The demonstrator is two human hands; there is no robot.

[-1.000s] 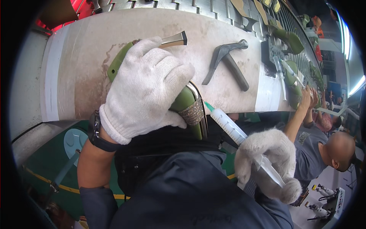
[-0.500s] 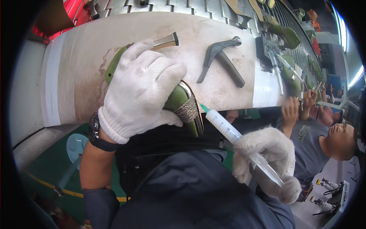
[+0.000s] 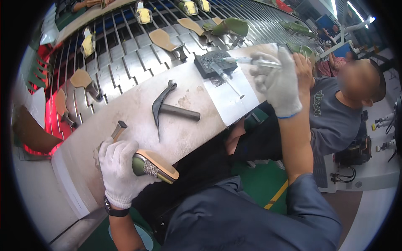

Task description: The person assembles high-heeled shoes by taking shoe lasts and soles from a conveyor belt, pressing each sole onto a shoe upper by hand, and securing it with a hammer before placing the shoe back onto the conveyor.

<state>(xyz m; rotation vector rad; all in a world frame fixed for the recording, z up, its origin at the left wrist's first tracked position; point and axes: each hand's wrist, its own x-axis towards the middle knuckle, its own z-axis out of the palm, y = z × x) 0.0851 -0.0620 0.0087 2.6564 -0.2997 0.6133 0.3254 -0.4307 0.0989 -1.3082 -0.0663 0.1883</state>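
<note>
Left hand (image 3: 119, 167) is gripping shoe (image 3: 155, 166) over near edge of tabletop (image 3: 140, 96), fingers curling round it, sole showing. Right hand (image 3: 278, 79) is clasping syringe (image 3: 243, 60) in bent fingers, tip reaching over dark block (image 3: 204, 67) near second syringe (image 3: 226, 78); contact unclear. Working well likely means steadying shoe, moving syringe slowly, avoiding knocking second syringe.

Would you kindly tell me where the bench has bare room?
Between the hammer and the bench's near edge, and between hammer and slatted conveyor. It is crowded around the black block, with a syringe and the right hand.
</note>
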